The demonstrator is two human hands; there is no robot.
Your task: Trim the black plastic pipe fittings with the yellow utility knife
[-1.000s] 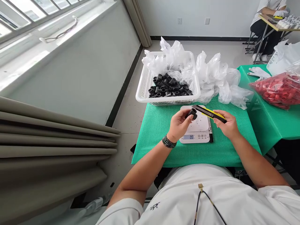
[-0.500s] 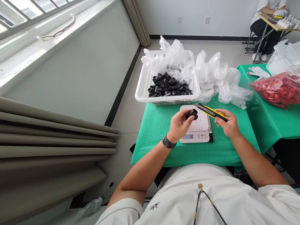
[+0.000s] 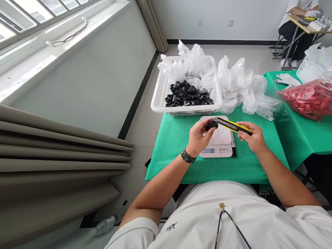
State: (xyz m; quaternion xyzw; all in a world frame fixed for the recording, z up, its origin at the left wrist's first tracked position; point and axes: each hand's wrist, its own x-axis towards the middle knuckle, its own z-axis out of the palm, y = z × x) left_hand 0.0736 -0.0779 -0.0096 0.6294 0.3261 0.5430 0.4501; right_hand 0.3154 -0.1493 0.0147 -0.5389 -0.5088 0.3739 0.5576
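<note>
Above the digital scale (image 3: 215, 150), our left grip (image 3: 198, 137) closes firmly on a black pipe fitting (image 3: 211, 125) while our right grip (image 3: 253, 138) pinches a yellow utility knife (image 3: 237, 127), whose blade has now come up against the fitting.

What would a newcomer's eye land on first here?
The two hands at centre catch the eye: the left hand holds a black plastic pipe fitting, and the right hand holds a yellow utility knife against it, above a white digital scale on green mesh cloth. Behind them stands a white basket of black fittings; a bag of red parts sits far right.
</note>
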